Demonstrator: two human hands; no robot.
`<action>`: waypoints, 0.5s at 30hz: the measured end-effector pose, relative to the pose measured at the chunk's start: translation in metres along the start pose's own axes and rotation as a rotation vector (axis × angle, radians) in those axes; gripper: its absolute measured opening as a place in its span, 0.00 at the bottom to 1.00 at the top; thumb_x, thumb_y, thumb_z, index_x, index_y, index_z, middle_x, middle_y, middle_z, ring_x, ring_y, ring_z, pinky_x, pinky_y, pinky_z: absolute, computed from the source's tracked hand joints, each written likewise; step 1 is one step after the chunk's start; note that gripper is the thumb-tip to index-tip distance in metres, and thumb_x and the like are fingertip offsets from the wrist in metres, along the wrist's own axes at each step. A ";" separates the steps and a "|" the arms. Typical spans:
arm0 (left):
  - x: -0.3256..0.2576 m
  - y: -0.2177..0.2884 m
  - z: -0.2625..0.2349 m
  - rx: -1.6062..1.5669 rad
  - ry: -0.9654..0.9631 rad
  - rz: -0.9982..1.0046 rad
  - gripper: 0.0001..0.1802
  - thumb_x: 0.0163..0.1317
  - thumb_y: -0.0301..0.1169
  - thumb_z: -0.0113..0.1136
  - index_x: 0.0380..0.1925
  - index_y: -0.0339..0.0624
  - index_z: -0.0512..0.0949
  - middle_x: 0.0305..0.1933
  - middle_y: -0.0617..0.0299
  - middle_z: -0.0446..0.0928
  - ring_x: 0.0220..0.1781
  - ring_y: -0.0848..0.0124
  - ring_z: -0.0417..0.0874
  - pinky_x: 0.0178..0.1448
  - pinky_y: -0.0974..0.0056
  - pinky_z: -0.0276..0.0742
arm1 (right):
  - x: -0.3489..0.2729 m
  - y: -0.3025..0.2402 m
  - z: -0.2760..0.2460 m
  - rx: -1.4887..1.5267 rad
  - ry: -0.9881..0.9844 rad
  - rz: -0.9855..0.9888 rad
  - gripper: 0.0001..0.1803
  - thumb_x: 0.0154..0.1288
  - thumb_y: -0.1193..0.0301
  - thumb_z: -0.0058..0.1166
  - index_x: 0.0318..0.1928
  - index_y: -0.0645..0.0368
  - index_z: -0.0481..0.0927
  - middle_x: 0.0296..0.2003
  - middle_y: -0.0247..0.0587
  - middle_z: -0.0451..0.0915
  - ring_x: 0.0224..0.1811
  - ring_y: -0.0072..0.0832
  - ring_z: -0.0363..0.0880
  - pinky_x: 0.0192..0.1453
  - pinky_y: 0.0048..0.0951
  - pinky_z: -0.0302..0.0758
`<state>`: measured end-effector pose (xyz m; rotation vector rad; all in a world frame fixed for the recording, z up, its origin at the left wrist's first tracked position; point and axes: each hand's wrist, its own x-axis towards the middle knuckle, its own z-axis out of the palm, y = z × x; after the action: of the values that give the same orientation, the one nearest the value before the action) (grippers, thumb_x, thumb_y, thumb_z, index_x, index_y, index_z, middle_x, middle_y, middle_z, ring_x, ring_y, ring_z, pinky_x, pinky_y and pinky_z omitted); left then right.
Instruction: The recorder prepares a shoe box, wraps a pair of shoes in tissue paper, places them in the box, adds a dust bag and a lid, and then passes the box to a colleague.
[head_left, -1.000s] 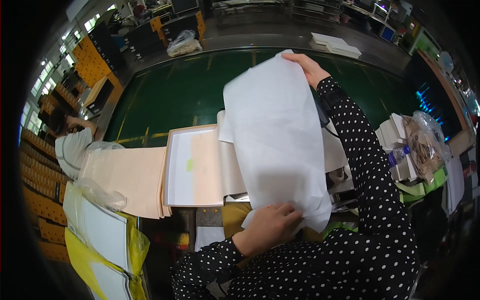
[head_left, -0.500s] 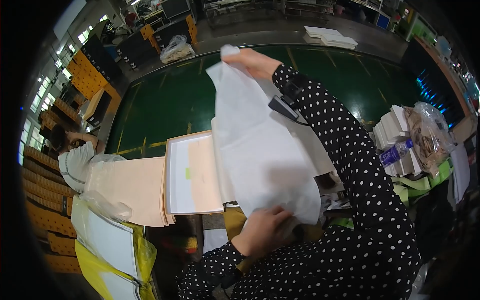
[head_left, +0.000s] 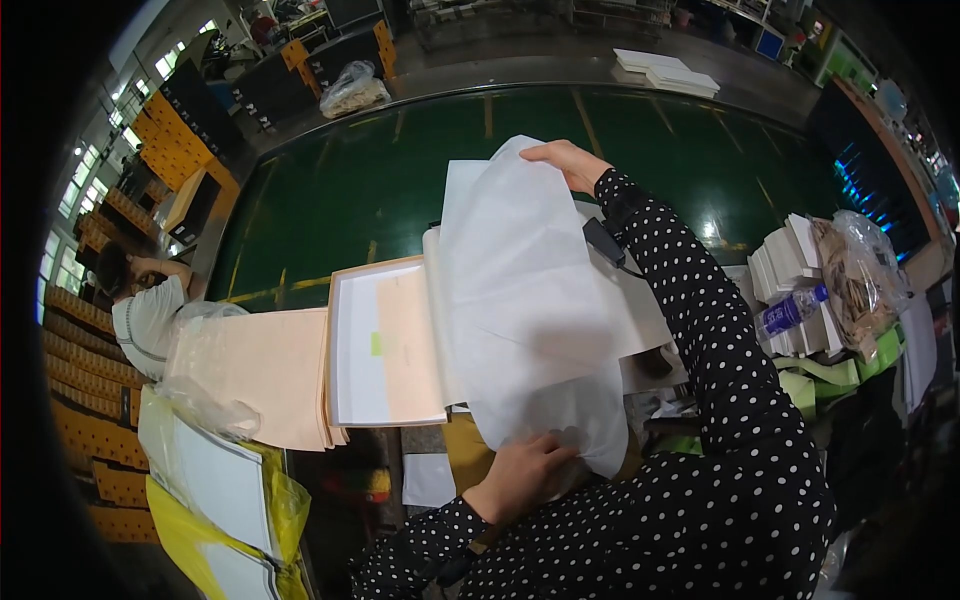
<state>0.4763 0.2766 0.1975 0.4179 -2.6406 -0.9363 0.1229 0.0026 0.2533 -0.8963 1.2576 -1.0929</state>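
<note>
A thin white sheet of tissue-like paper (head_left: 530, 270) stretches between my hands, slightly creased and translucent. My right hand (head_left: 568, 163) pinches its far end. Close to my body, my left hand (head_left: 520, 478) is closed on the near end, its fingertips partly hidden by the paper. Under the sheet lie wider cream-white sheets (head_left: 645, 310). Directly left of them is a shallow open box (head_left: 350, 345) with a white inside, a pale peach panel (head_left: 408, 340) and a small green tab (head_left: 376, 344).
Peach sheets (head_left: 260, 370) are stacked at the left, beside yellow-wrapped white boards (head_left: 215, 480). A green conveyor belt (head_left: 330, 210) runs beyond. On the right are white boxes (head_left: 780, 265), a purple-labelled bottle (head_left: 790, 312) and a plastic bag (head_left: 865, 260). Another person (head_left: 145, 310) sits far left.
My right hand has come lower and a little to the right with the sheet's far end. The sheet lies flatter over the ones beneath. My left hand has barely moved.
</note>
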 end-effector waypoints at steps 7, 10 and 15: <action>0.009 0.005 0.010 -0.058 -0.047 -0.058 0.16 0.56 0.32 0.65 0.47 0.51 0.83 0.36 0.58 0.78 0.33 0.55 0.83 0.37 0.55 0.81 | -0.006 -0.039 0.066 0.077 -0.146 -0.164 0.16 0.67 0.64 0.60 0.48 0.62 0.80 0.45 0.37 0.82 0.46 0.21 0.81 0.48 0.25 0.79; 0.016 0.003 0.014 -0.052 0.022 -0.047 0.13 0.59 0.37 0.64 0.44 0.51 0.83 0.36 0.58 0.78 0.32 0.55 0.83 0.34 0.54 0.80 | -0.041 -0.074 0.124 -0.175 -0.373 -0.400 0.28 0.64 0.55 0.63 0.60 0.57 0.78 0.48 0.34 0.81 0.49 0.20 0.80 0.54 0.24 0.76; 0.020 0.005 0.015 -0.082 0.002 -0.094 0.15 0.59 0.32 0.63 0.47 0.51 0.83 0.35 0.58 0.78 0.34 0.55 0.83 0.38 0.54 0.81 | -0.062 -0.087 0.143 -0.540 -0.570 -0.801 0.29 0.62 0.61 0.64 0.63 0.59 0.79 0.60 0.38 0.79 0.59 0.25 0.75 0.66 0.25 0.67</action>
<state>0.4516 0.2817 0.1930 0.5272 -2.5897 -1.0680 0.2537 0.0309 0.3707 -2.0751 0.7008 -0.9695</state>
